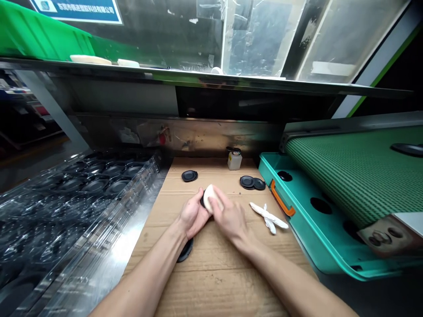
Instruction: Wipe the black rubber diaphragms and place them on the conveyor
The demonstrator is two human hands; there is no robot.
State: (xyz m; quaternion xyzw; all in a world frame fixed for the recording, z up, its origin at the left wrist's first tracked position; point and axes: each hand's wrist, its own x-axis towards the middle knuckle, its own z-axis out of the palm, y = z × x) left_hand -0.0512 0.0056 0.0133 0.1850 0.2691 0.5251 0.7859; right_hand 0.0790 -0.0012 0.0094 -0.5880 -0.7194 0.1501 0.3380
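Note:
Both my hands meet over the middle of the cardboard sheet (214, 281). In my left hand (191, 215) is a black round part (202, 201), mostly covered, with my fingers curled round its edge. My right hand (231, 219) grips a white rounded pad (209, 196) and presses it against the face of that part. Beneath my left wrist lies another black disc (185, 251), partly hidden by the forearm. Farther back on the cardboard are a single black disc (189, 176) and two overlapping black discs (247, 182).
A small bottle (234, 160) with a dark cap stands at the back. White crumpled strips (269, 218) lie right. Beyond are a teal bin (317, 251) with an orange handle and a green conveyor belt (357, 163). Clear plastic trays (82, 211) holding black parts fill the left.

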